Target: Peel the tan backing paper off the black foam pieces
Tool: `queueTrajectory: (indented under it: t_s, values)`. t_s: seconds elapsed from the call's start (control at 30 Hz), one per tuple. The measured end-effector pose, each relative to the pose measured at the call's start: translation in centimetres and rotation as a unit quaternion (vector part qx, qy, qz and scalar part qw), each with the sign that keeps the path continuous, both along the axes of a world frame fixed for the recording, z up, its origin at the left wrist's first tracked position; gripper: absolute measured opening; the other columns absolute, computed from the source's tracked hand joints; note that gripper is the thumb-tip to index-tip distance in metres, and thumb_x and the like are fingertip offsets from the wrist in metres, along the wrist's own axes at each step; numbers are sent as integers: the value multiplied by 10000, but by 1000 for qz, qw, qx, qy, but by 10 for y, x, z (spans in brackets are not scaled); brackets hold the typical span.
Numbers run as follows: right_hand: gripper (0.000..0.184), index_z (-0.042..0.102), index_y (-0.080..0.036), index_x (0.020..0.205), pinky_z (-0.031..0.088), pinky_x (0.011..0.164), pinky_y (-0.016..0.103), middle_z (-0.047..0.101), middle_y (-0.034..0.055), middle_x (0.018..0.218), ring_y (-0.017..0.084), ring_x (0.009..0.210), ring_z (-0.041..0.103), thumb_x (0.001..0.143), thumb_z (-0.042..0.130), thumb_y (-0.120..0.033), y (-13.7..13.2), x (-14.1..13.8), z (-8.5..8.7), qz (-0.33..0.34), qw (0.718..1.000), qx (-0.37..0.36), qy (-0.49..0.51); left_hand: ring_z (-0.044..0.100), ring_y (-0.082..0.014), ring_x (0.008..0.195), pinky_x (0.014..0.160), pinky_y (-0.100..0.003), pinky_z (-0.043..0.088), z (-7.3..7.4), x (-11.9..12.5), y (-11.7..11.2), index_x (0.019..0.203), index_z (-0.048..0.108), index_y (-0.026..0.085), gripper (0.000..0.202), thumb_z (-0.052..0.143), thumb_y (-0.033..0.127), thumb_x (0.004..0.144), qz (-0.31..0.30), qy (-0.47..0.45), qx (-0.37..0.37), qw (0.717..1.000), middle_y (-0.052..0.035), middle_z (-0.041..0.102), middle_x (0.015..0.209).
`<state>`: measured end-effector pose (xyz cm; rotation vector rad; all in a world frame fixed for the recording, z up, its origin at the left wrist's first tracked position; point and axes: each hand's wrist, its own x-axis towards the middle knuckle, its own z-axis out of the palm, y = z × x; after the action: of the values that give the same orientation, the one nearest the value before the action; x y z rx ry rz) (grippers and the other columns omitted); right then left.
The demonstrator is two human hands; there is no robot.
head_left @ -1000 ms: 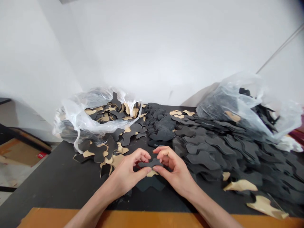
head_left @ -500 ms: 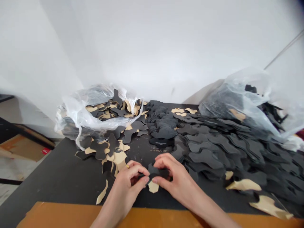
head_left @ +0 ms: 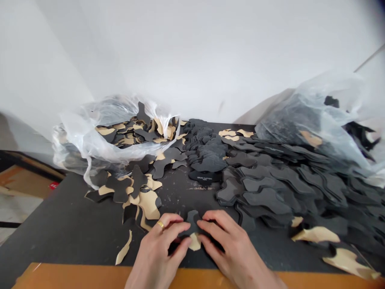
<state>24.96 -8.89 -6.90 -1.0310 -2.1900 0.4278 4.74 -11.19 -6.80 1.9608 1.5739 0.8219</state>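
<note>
Head view: a dark, wavy-edged piece [head_left: 193, 220] lay between my two hands, above the near part of the black worktop [head_left: 75, 228]. My left hand [head_left: 161, 251] met its left side and my right hand [head_left: 231, 245] its right; in each, thumb and fingers were drawn narrow about the edge, holding the piece between them. Its far lobe stood out beyond my fingertips, while its side lobes were largely hidden under them. A tan patch [head_left: 195, 242] showed at its near end, between my thumbs; whether this was joined to the piece I could not tell.

Containers: at the far left, a clear plastic bag [head_left: 126, 154] stood with its mouth spread wide, filled with a jumble of dark and tan pieces, one dark piece [head_left: 143, 114] jutting above the rest. At the far right, a second, translucent bag [head_left: 337, 90] leaned near the wall [head_left: 192, 52]; it held a dark mass, seen only dimly through the film, and black scraps [head_left: 359, 136] showed at its right side.

Between the bags ran an overlapping row of dark shapes [head_left: 207, 154]. Just before its near end lay a lettered black piece [head_left: 205, 177], beyond my hands and apart from them.
</note>
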Motion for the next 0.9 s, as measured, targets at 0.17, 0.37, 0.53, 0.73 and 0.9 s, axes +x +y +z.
queueTrajectory:
  t_s: [0.17,0.37,0.53,0.73,0.9]
  values:
    - [266,637,-174,1145,598,753,374,596,126,1054,246,934,625,908,541,-100,1,0,-1,-3,1000,5,-11,713,-219,961,851,-280,591,-5,-1,-4,1079,716,274,214,608,248,896,3,61,69,996,-53,699,1160]
    - [245,650,-155,1128,600,755,365,600,127,1040,235,917,620,912,543,-110,3,-1,3,3,1000,10,-10,724,-219,958,933,-339,577,-8,-2,-2,1114,702,239,229,599,216,910,-31,113,135,984,-55,735,1148]
    - [244,653,-147,1129,597,765,369,605,123,1046,232,915,613,913,544,-111,4,-1,5,2,1000,0,-26,729,-198,935,918,-361,589,-10,-4,0,1137,678,222,248,587,173,912,-41,129,178,975,-45,734,1132]
    - [233,666,-127,1112,596,746,359,611,125,1022,227,883,605,911,549,-112,4,-1,6,4,1000,8,-23,716,-189,932,851,-312,608,-8,-4,-1,1122,675,222,229,595,183,911,-36,124,178,976,-45,730,1107]
    - [240,665,-119,1123,593,750,363,607,130,1027,230,890,600,911,554,-112,4,0,6,5,1000,14,-22,715,-188,932,881,-333,601,-8,-4,-1,1130,665,220,234,587,177,913,-37,131,177,975,-48,727,1103]
